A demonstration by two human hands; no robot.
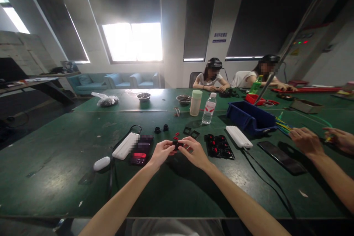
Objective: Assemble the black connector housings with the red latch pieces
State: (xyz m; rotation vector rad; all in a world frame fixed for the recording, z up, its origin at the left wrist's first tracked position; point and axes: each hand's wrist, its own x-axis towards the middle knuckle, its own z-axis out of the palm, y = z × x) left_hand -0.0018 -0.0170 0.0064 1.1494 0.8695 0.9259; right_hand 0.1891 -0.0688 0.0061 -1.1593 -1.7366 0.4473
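Note:
My left hand (pixel 163 152) and my right hand (pixel 195 150) meet above the table, both closed on one small black plastic part (pixel 177 145). The fingers cover much of it, so its exact kind does not show. Just beyond my fingertips lie small red pieces (pixel 176 136). Two flat black square frames (pixel 191 132) rest a little farther right. Left of the red pieces stand two black round-topped parts (pixel 165 128). Right of my right hand, black assembled parts with red pieces in them (pixel 219 146) sit in tight rows.
A phone (pixel 141 150), a white power bank (pixel 126 146) and an earbud case (pixel 101 163) lie left. Bottles (pixel 209 108), a blue bin (pixel 250 118), another power bank (pixel 238 136) and a dark phone (pixel 281 157) stand or lie right. A co-worker's hands (pixel 306 142) work at far right.

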